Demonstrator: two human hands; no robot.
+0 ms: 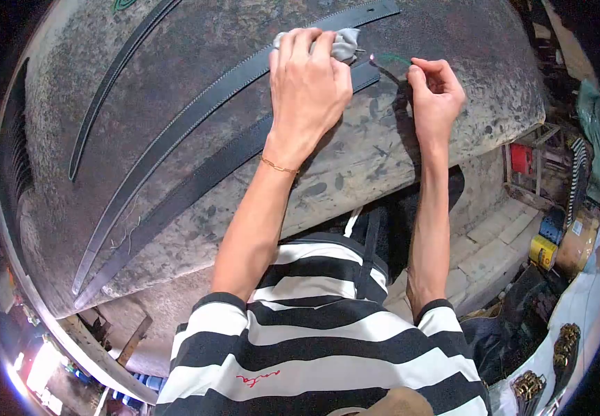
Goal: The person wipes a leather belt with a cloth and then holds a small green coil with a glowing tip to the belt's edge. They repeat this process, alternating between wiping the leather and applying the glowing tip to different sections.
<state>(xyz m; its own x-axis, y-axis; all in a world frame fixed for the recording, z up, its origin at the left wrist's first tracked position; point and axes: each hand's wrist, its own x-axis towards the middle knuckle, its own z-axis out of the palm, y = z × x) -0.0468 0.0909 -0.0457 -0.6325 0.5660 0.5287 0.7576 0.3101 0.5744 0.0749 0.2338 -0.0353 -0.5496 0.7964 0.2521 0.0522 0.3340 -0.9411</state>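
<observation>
My left hand (308, 87) is closed over a bunched grey cloth (345, 46), which rests on a long dark belt strap (206, 98) with stitched edges. The strap's holed end extends past my fingers at the top. My right hand (436, 90), thumb and forefinger pinched, holds a thin green strand (395, 58). The strand reaches left towards the cloth, and a small bright purplish-white spot shows at its far end. Nearer to me lies a second dark strap (199, 172), partly hidden beneath my left wrist.
The straps lie across a worn, stained work table (355, 149). Another narrow strap (109, 83) curves at the back left, with a green coil (124, 3) beyond. Loose pale thread (128, 232) crosses the near straps. Right of the table are a yellow tin (543, 252) and a cardboard box (578, 243).
</observation>
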